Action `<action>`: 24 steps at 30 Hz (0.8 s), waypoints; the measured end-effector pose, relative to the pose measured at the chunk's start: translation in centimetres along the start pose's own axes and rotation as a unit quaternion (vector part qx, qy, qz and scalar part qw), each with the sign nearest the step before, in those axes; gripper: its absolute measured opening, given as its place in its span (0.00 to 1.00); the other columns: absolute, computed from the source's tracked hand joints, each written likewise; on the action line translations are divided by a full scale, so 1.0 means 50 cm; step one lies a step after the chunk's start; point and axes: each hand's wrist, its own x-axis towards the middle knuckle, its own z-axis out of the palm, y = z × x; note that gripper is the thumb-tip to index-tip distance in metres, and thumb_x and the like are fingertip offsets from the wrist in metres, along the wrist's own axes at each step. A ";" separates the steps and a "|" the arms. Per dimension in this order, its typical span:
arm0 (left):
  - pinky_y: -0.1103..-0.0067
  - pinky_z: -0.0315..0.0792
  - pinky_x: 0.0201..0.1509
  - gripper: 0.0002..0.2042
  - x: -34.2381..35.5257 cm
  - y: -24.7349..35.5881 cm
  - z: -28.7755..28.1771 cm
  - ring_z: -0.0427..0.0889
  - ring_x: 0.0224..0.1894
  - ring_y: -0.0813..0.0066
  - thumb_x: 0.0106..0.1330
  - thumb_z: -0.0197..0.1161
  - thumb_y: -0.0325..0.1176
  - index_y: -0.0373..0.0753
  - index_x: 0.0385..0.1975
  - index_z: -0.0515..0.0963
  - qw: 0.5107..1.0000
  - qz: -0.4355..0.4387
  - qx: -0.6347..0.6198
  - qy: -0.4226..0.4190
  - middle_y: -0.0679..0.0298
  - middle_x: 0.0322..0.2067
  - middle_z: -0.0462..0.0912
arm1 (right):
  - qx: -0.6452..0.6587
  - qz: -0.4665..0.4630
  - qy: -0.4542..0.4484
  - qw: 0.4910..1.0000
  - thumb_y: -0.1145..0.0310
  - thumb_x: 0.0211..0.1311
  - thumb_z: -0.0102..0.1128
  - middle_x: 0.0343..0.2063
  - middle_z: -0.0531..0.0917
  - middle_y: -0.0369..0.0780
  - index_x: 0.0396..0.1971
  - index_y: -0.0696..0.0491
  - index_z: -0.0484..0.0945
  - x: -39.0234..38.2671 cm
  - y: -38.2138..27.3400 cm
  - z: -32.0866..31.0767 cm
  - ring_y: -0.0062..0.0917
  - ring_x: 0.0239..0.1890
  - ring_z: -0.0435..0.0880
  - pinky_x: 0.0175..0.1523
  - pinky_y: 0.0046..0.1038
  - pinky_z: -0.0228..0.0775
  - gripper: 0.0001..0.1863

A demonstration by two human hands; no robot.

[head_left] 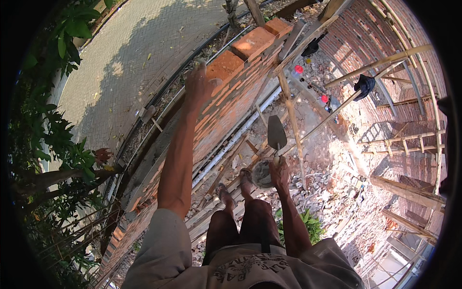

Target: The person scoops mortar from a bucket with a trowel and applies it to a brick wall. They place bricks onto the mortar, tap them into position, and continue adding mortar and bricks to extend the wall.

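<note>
My left hand (196, 83) reaches forward to the top of a brick wall (226, 108). Its fingers and thumb straddle the near end of an orange brick (225, 66) on the top course; grey matter, which looks like mortar, shows by the fingertips. Beyond it in line lie another brick (253, 42) and a smaller brick piece (278, 27). Low on the right, my right hand (279, 172) is closed around the handle of a trowel (276, 133), its grey blade pointing away from me. A round container of grey mix (262, 173) sits beneath that hand, beside my feet.
Wooden planks (207, 219) lie under my feet, high above rubble (337, 192). A wooden pole (290, 120) rises close to the trowel. Bamboo scaffolding (385, 60) with dark cloth (365, 86) stands right. Left of the wall runs a paved road (130, 62), with leafy branches (62, 130).
</note>
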 end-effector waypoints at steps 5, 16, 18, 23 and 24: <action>0.59 0.69 0.55 0.28 -0.255 -0.058 0.077 0.70 0.55 0.50 0.63 0.62 0.36 0.34 0.61 0.64 0.953 0.234 -0.007 0.193 0.47 0.53 0.70 | -0.179 0.058 -0.148 0.971 0.56 0.57 0.54 0.29 0.80 0.54 0.41 0.57 0.71 -0.164 0.311 0.009 0.53 0.35 0.79 0.39 0.49 0.69 0.20; 0.59 0.63 0.55 0.31 -1.070 -0.364 0.408 0.69 0.51 0.44 0.54 0.68 0.42 0.28 0.52 0.66 0.894 -0.199 -0.001 -0.402 0.42 0.48 0.71 | -0.340 0.225 -0.160 0.899 0.67 0.55 0.48 0.31 0.82 0.53 0.35 0.58 0.79 0.000 0.666 0.201 0.49 0.38 0.82 0.41 0.46 0.73 0.14; 0.59 0.63 0.56 0.31 -1.130 -0.386 0.436 0.69 0.51 0.44 0.55 0.67 0.44 0.27 0.52 0.66 0.917 -0.198 -0.008 -0.346 0.42 0.48 0.71 | -0.309 0.274 -0.161 0.896 0.67 0.52 0.52 0.31 0.83 0.52 0.30 0.57 0.81 0.024 0.656 0.297 0.47 0.37 0.83 0.42 0.43 0.74 0.12; 0.58 0.62 0.57 0.34 -1.167 -0.389 0.476 0.68 0.53 0.43 0.63 0.54 0.58 0.27 0.51 0.66 0.932 -0.235 0.002 -0.276 0.41 0.49 0.70 | -0.267 0.158 -0.254 0.916 0.72 0.51 0.52 0.30 0.81 0.57 0.31 0.59 0.80 -0.049 0.607 0.353 0.52 0.37 0.82 0.43 0.48 0.73 0.10; 0.58 0.62 0.57 0.34 -1.166 -0.383 0.482 0.69 0.52 0.43 0.63 0.54 0.58 0.27 0.51 0.66 0.934 -0.224 -0.001 -0.279 0.41 0.49 0.70 | -0.283 0.145 -0.219 0.922 0.71 0.52 0.51 0.29 0.81 0.57 0.29 0.59 0.79 -0.054 0.605 0.336 0.52 0.36 0.81 0.42 0.48 0.73 0.10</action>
